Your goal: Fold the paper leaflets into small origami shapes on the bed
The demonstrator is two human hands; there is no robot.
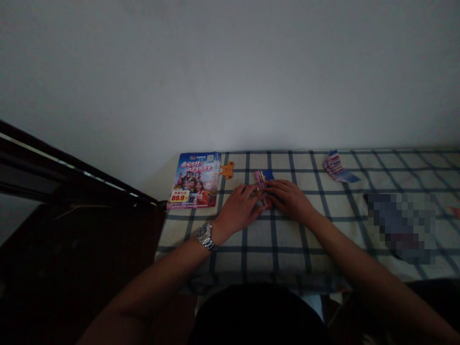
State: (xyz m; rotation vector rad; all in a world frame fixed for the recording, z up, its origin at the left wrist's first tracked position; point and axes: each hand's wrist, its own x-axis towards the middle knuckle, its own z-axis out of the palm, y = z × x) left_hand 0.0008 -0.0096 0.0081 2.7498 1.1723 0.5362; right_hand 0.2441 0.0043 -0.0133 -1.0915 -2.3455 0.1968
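Observation:
A partly folded leaflet (259,182), pink and blue in print, lies on the checked cloth between my two hands. My left hand (241,207), with a metal watch (206,236) on its wrist, pinches the leaflet's left side with thumb and fingers. From the right, my right hand (289,197) has its fingers pressed together on the leaflet, hiding part of it. To the left lies a stack of flat leaflets (194,179) with a castle picture and the price 89.9. Further right, a small fanned pile of folded leaflets (336,167) rests near the wall.
An orange bear-shaped piece (227,170) sits beside the stack. A pixelated dark object (398,227) is at the right of the checked tablecloth (258,254). The wall (251,76) borders the table's back. Dark furniture rails (72,167) stand at the left.

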